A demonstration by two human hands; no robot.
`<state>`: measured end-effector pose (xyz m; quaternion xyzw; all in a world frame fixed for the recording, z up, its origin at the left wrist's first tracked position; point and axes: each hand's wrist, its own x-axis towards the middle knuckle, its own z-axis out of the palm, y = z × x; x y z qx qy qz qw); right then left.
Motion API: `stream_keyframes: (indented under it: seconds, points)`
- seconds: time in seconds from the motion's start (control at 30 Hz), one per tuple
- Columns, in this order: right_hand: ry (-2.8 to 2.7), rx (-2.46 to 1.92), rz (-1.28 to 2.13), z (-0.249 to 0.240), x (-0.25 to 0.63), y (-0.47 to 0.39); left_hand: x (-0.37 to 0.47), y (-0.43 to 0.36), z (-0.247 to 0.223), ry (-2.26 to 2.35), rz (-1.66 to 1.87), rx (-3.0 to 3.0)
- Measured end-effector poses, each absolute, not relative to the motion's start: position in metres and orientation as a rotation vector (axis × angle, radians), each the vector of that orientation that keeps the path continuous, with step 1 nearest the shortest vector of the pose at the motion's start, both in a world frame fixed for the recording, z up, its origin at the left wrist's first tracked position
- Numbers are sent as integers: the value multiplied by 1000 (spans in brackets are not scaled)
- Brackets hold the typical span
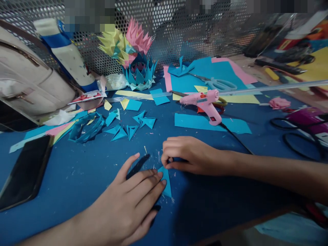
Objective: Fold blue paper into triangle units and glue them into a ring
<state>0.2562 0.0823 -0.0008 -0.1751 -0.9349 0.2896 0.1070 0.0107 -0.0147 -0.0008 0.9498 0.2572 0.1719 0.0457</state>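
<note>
A small folded blue paper piece (167, 186) lies on the dark blue table (102, 181) near the front middle. My left hand (135, 198) rests flat with fingertips pressing on the paper's left side and its thumb spread away. At the paper's upper tip is my right hand (184, 153), with curled fingers and thumb closed on that tip. Several folded blue paper pieces (119, 132) lie behind my left hand, beside a ring of folded blue paper (87, 127). The pink glue gun (205, 102) lies behind my right hand, next to a blue paper strip (212, 123).
Paper flowers (139, 73) stand at the back by a perforated metal panel (169, 34). Blue-handled scissors (220, 83) lie on paper sheets. A black phone (28, 167) and a bag (28, 75) are at left. A black cord (237, 138) runs behind my right forearm.
</note>
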Motion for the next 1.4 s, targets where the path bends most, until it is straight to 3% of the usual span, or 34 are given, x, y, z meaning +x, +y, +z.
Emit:
stream_keyframes:
  seconds: [0.4,1.17,1.4]
  points:
    - [-2694,-596,1013,2,254,81,10,-12,-2,802,475,2916]
    - [-2809,-426,932,2,255,85,10,-12,-2,800,419,2924]
    - [-2822,-584,829,0,249,74,10,-12,-5,791,419,2944]
